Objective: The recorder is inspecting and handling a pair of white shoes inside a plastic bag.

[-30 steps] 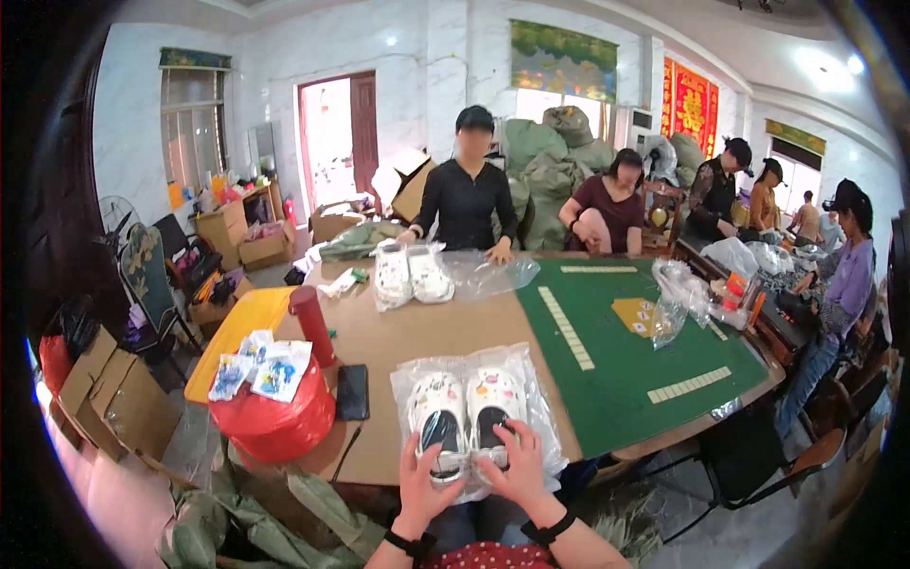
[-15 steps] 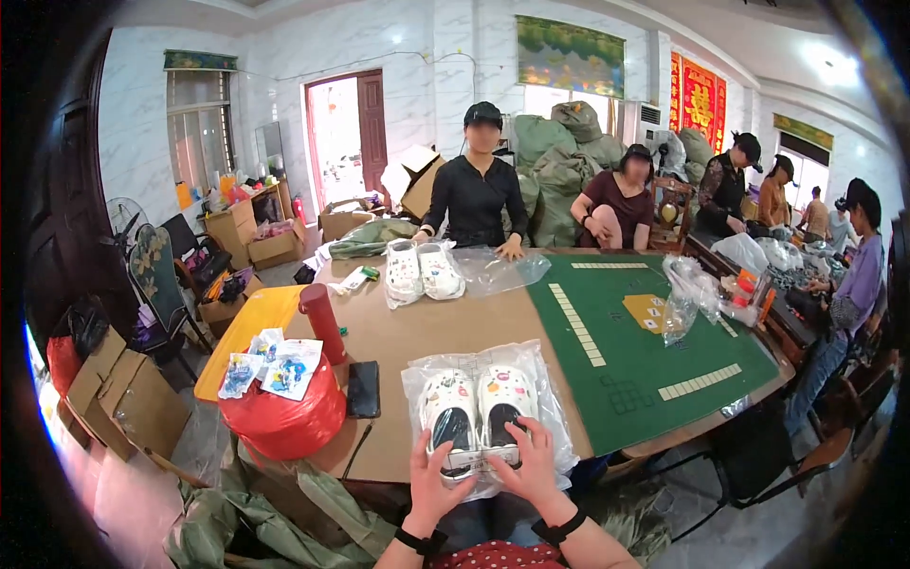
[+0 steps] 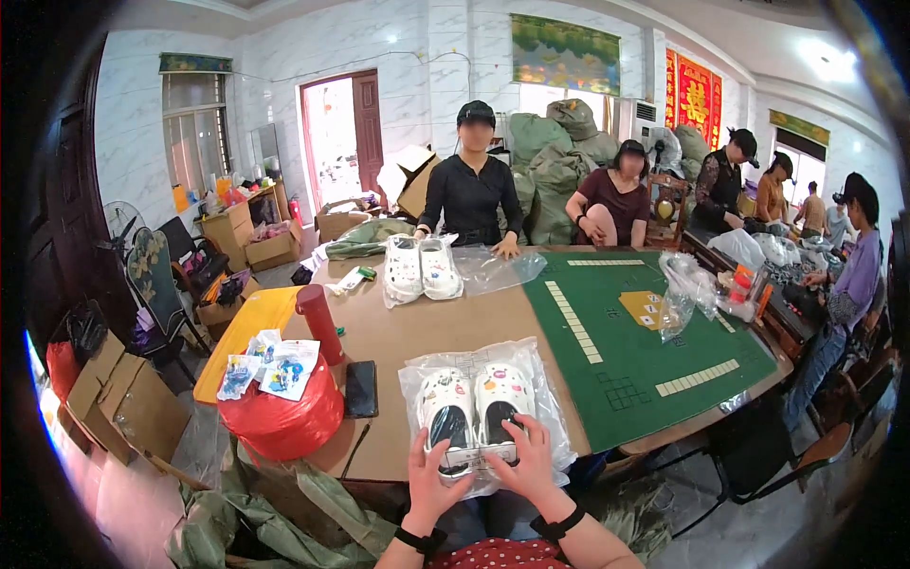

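Note:
In front of me at the table's near edge lies a pair of white clogs (image 3: 477, 403) with colourful charms and black insoles. A clear plastic bag (image 3: 550, 431) spreads around them; whether they are inside it or on top, I cannot tell. My left hand (image 3: 436, 477) grips the heel end of the left clog, thumb and fingers apart around it. At the right clog's heel, my right hand (image 3: 523, 463) does the same, its fingertips reaching over the opening. A pale strap or strip crosses between my hands at the heels.
Across the table a person in black (image 3: 474, 185) stands behind another white pair of clogs (image 3: 423, 269). On the left are a red round bundle (image 3: 284, 412) with small packets, a red cylinder (image 3: 319, 324) and a black phone (image 3: 361, 389). A green mat (image 3: 616, 379) with tiles lies right.
Both hands stay at the clogs' heels with little movement. The view has shifted slightly. Across the table, the seated person's head has lifted a little.

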Motion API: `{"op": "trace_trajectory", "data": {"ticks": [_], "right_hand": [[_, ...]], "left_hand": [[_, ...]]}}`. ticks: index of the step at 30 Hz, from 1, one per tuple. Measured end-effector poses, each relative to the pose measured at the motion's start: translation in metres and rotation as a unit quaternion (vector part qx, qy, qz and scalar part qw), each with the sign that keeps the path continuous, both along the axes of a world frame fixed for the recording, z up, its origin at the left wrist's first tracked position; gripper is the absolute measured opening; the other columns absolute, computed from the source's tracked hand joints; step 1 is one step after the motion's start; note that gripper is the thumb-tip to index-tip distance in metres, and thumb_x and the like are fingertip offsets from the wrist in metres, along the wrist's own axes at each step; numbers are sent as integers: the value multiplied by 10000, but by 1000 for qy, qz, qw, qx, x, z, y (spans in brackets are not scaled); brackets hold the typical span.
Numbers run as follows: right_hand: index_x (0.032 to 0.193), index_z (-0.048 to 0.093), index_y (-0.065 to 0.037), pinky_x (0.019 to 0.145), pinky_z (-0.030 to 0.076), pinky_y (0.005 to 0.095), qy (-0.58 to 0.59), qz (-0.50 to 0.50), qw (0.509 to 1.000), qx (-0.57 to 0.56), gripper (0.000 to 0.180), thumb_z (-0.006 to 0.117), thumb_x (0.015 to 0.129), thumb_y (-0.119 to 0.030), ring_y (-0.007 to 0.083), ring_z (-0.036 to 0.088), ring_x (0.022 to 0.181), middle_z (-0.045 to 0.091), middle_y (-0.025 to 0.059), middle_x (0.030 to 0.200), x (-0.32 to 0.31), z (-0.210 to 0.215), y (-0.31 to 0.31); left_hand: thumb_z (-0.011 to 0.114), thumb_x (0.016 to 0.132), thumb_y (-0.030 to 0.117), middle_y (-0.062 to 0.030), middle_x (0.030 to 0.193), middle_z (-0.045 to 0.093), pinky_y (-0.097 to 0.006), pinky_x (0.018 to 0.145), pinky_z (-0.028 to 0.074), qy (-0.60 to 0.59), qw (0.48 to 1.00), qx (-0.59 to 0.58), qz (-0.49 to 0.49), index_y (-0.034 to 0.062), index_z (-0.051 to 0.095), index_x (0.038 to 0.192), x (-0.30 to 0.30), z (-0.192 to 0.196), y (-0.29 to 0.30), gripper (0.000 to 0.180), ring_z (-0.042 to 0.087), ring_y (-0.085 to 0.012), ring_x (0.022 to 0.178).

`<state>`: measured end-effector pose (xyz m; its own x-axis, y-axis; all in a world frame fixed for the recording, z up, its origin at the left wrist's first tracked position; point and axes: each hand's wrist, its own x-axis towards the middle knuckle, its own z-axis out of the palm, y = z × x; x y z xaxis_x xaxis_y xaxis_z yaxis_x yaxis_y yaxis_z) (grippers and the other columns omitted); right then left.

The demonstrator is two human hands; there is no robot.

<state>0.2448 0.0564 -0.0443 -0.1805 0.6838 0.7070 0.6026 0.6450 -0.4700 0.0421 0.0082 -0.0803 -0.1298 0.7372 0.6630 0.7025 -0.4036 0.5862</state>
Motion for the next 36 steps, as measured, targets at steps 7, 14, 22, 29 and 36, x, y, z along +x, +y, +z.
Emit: {"op": "trace_trajectory", "data": {"ticks": [7,14,22,29,36], "right_hand": [[1247,620,-54,1026,405,497,3,-5,1000,2,588,805,785,-367,380,467,1222,516,179,1302,0,-2,1],[1248,620,-54,1031,393,500,1,-7,1000,1,589,804,789,-373,382,466,1219,516,179,1306,1,-1,-1],[1255,618,-57,1037,391,497,2,-6,1000,0,595,803,790,-379,383,464,1233,516,184,1306,-1,-1,0],[1278,599,-52,1040,392,497,-1,-3,1000,1,608,794,801,-374,393,467,1230,517,192,1307,1,-1,-3],[1313,578,-55,1073,364,512,21,14,999,-41,675,817,774,-386,416,437,1264,466,212,1367,0,-1,-2]], "left_hand": [[912,642,304,-243,1506,365,-498,1089,409,-10,1000,3,-16,122,572,1286,-1,1,0,751,427,-433,1365],[892,675,313,-219,1533,328,-497,1070,422,23,1000,0,-9,100,547,1306,-1,1,-1,751,418,-417,1366],[889,671,316,-223,1534,325,-504,1071,418,19,1000,10,-13,92,536,1308,-2,3,1,762,430,-436,1352],[897,663,336,-258,1506,375,-505,1098,385,-12,1000,4,-10,112,572,1292,1,-2,-3,743,420,-441,1371],[886,675,334,-267,1505,370,-510,1104,386,-17,1000,0,-18,117,563,1304,-1,1,-3,740,423,-445,1367]]}}
